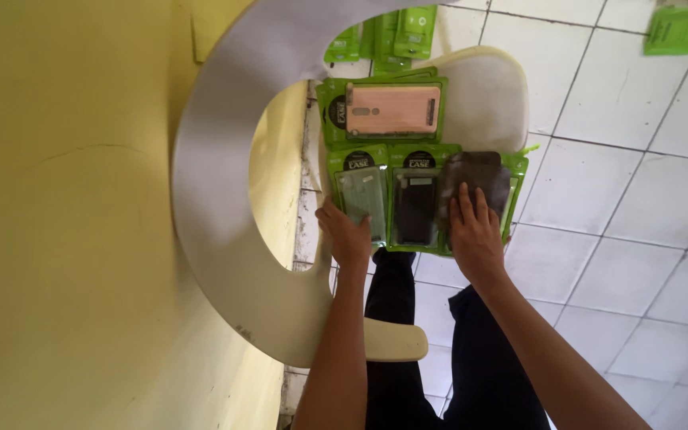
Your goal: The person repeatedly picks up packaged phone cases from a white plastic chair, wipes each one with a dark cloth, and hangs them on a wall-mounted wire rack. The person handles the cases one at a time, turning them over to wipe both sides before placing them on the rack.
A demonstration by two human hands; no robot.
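Green phone-case packs are laid out on a white chair seat, with both hands on the front row.

A dark case (pixel 475 175) is pressed flat under the open right hand (pixel 475 235), fingers spread, at the row's right edge. The left hand (pixel 346 236) is curled at the near edge of the clear-case pack (pixel 362 195); whether it grips cannot be told. A black-case pack (pixel 414 209) lies between them, a pink-case pack (pixel 392 110) just behind. The seat (pixel 483 99) is bare at its right rear. Open tiled floor (pixel 615 207) extends to the right; a yellow wall (pixel 65 239) closes the left.
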